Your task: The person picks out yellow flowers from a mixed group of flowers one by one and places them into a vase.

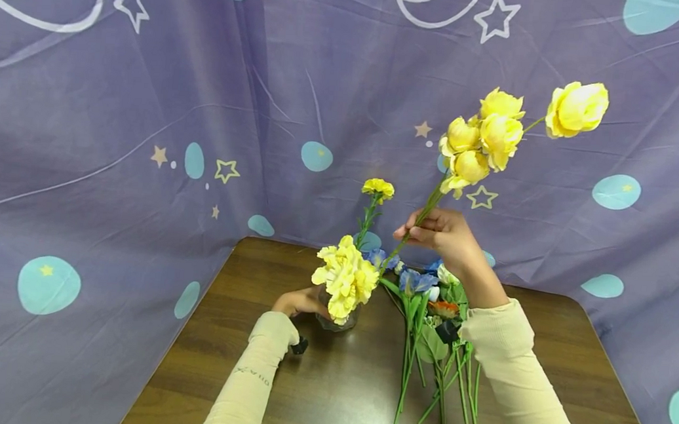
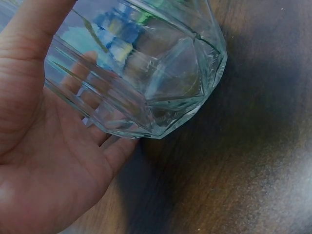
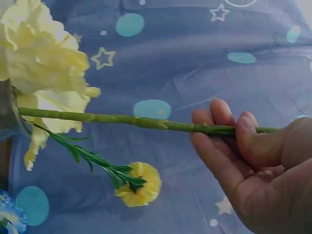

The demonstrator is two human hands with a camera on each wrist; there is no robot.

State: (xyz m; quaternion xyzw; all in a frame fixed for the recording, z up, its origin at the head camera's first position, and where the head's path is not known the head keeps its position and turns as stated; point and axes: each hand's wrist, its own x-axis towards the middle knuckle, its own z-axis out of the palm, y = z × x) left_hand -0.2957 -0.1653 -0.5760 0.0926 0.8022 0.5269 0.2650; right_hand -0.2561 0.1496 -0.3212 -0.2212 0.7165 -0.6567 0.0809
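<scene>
I had the left hand (image 1: 296,303) wrapped round the glass vase (image 2: 146,73) on the table (image 1: 327,395), w/ the right hand (image 1: 441,235) pinching the yellow flower stem (image 3: 126,119) near its rim; next, I judged, lower stem end into the vase

Loose flower stems (image 1: 431,369) lying on the brown tabletop (image 1: 332,395), blue blooms (image 1: 417,282) among them. Behind, a purple backdrop cloth (image 1: 144,126) printed with stars, moons, teal dots.
</scene>
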